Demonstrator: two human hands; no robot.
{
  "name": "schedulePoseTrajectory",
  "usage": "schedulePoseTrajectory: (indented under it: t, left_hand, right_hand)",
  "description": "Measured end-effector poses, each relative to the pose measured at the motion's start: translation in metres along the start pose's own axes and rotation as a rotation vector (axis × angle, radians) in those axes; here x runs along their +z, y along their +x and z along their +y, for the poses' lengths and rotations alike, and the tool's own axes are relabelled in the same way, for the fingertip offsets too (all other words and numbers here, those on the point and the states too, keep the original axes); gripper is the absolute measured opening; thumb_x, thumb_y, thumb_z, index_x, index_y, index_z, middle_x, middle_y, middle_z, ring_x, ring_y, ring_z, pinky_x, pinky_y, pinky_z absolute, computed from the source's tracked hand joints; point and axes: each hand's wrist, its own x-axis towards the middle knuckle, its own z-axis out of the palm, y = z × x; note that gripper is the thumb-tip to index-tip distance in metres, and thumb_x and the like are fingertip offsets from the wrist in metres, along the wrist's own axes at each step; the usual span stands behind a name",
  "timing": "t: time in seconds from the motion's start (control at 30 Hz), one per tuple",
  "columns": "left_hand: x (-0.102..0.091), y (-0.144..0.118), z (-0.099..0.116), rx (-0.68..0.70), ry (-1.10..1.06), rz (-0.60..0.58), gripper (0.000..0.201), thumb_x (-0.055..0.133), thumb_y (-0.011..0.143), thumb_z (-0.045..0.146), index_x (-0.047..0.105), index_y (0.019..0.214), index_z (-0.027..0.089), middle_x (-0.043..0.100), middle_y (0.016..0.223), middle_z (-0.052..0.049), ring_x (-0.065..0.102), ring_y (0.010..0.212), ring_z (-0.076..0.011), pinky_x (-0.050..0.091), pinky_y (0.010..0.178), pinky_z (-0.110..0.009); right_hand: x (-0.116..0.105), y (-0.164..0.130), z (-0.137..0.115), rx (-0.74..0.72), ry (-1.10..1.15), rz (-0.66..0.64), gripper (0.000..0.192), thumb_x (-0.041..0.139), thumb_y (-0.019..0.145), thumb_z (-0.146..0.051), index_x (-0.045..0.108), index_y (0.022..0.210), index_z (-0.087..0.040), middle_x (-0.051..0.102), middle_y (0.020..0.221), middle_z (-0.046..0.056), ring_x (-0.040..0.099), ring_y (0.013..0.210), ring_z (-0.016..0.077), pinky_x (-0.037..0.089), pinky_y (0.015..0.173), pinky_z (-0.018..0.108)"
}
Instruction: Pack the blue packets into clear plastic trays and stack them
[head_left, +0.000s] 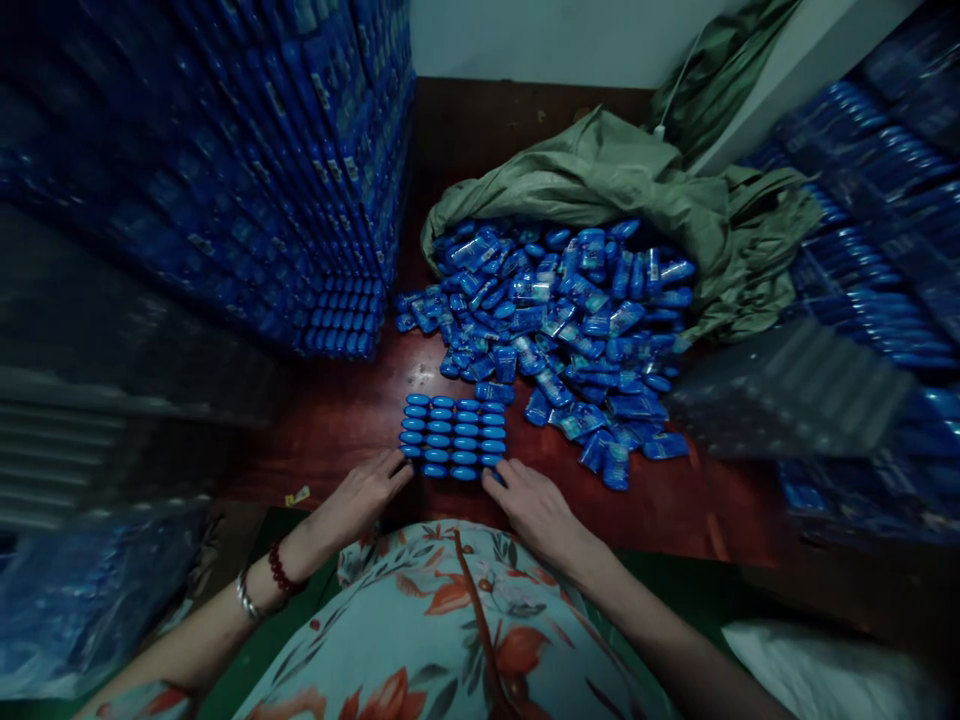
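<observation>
A neat block of blue packets (454, 436), standing on end in several rows, sits on the red-brown floor (337, 420) right in front of me. My left hand (367, 490) rests at the block's near left corner, fingertips touching it. My right hand (534, 508) lies at the near right corner, fingers against the last row. Neither hand lifts a packet. Beyond the block spreads a loose heap of the same blue packets (559, 320), spilling out of a green sack (600, 175).
A tall wall of stacked blue packets (247, 170) rises at the left. More stacks (877, 230) line the right side, with a clear-wrapped bundle (787, 385) in front of them. A plastic-wrapped pack (90, 590) lies at lower left, a white bag (825, 670) at lower right.
</observation>
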Motion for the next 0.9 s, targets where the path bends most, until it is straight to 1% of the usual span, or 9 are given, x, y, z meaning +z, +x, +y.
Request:
schedulePoseTrajectory:
  t: [0.1,0.2,0.3,0.4,0.5,0.57,0.63,0.77,0.9]
  left_hand:
    - [0.006,0.007,0.006,0.012,0.059,-0.047,0.019,0.042,0.084,0.003,0.055,0.092,0.015,0.057,0.095,-0.008,0.054,0.086,-0.0205,0.049,0.076,-0.034]
    - [0.011,0.008,0.006,0.019,0.074,-0.025,0.020,0.044,0.084,0.004,0.056,0.095,0.015,0.058,0.096,-0.008,0.054,0.087,-0.0207,0.049,0.077,-0.034]
    - [0.019,-0.001,-0.001,0.006,0.069,0.111,0.033,0.043,0.086,0.007,0.053,0.116,0.017,0.058,0.106,-0.010,0.053,0.093,-0.0214,0.047,0.080,-0.035]
    - [0.027,-0.010,-0.008,-0.074,0.022,0.313,0.039,0.045,0.089,0.018,0.048,0.128,0.024,0.056,0.110,-0.011,0.053,0.094,-0.0226,0.046,0.080,-0.038]
    - [0.035,-0.003,-0.009,-0.246,-0.201,0.523,0.046,0.045,0.091,0.031,0.040,0.136,0.027,0.049,0.124,-0.012,0.050,0.110,-0.0254,0.043,0.091,-0.042]
    - [0.040,0.013,-0.008,-0.383,-0.395,0.587,0.056,0.042,0.091,0.037,0.026,0.143,0.025,0.035,0.141,-0.013,0.035,0.129,-0.0278,0.032,0.104,-0.046]
    - [0.045,0.031,-0.006,-0.483,-0.597,0.592,0.063,0.038,0.092,0.041,0.014,0.147,0.022,0.023,0.150,-0.012,0.023,0.137,-0.0274,0.022,0.111,-0.048]
    - [0.051,0.055,-0.006,-0.539,-0.913,0.586,0.065,0.037,0.091,0.046,0.016,0.146,0.019,0.023,0.151,-0.010,0.022,0.139,-0.0233,0.016,0.114,-0.043]
    - [0.055,0.056,-0.007,-0.667,-1.220,0.681,0.071,0.040,0.089,0.054,0.015,0.147,0.022,0.020,0.152,-0.006,0.019,0.140,-0.0225,0.017,0.115,-0.041]
  right_hand:
    - [0.000,0.009,-0.003,-0.060,-0.029,-0.016,0.030,0.048,0.079,-0.002,0.061,0.100,-0.019,0.060,0.091,0.007,0.055,0.085,0.0197,0.047,0.072,0.030]
    - [0.013,0.006,-0.001,-0.025,-0.054,0.096,0.035,0.046,0.080,-0.001,0.061,0.106,-0.019,0.060,0.093,0.008,0.055,0.086,0.0187,0.046,0.075,0.029]
    - [0.029,-0.003,0.004,0.033,-0.064,0.249,0.039,0.042,0.084,-0.004,0.059,0.114,-0.022,0.060,0.094,0.008,0.055,0.085,0.0181,0.045,0.074,0.029]
    - [0.037,-0.009,0.008,0.095,-0.011,0.388,0.037,0.042,0.091,-0.021,0.053,0.127,-0.027,0.059,0.099,0.009,0.055,0.086,0.0190,0.045,0.072,0.031]
    - [0.037,-0.001,0.007,0.213,0.136,0.481,0.049,0.040,0.093,-0.036,0.034,0.141,-0.027,0.052,0.120,0.012,0.051,0.106,0.0238,0.045,0.083,0.037]
    - [0.038,0.013,0.005,0.285,0.251,0.481,0.060,0.036,0.093,-0.042,0.016,0.147,-0.024,0.035,0.141,0.013,0.036,0.128,0.0287,0.039,0.097,0.045]
    - [0.040,0.030,0.004,0.321,0.355,0.433,0.064,0.033,0.094,-0.045,0.005,0.148,-0.024,0.016,0.152,0.011,0.018,0.138,0.0301,0.029,0.105,0.051]
    - [0.046,0.048,0.004,0.339,0.612,0.345,0.057,0.032,0.094,-0.044,0.012,0.147,-0.031,0.003,0.155,0.003,0.012,0.141,0.0259,0.020,0.111,0.050]
    - [0.061,0.043,0.001,0.443,1.028,0.491,0.061,0.029,0.093,-0.052,0.013,0.147,-0.028,0.006,0.155,0.001,0.011,0.141,0.0205,0.020,0.113,0.042]
